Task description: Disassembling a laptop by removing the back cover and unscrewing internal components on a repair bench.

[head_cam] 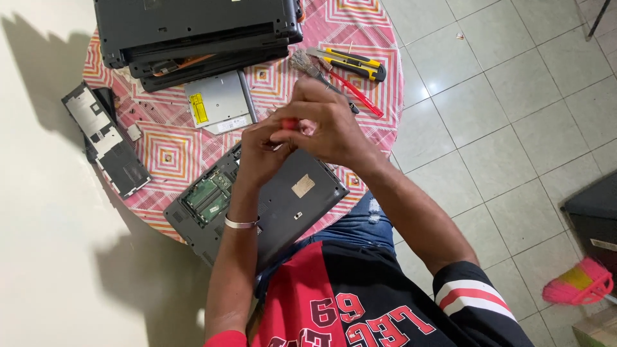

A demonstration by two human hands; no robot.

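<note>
Laptop (283, 199), dark grey and flipped bottom-up, lies on the round counter (167, 154) with its patterned pink cloth, right under my hands. A cover is off at its left part, baring green circuit boards (209, 193) in the open bay. Its long axis runs diagonally, from lower left to upper right in my view. My left hand (260, 151) and right hand (328, 125) are pressed close together above it, fingers pinching a small red-handled tool (289, 123). More laptops (199, 35) are stacked at the far edge.
</note>
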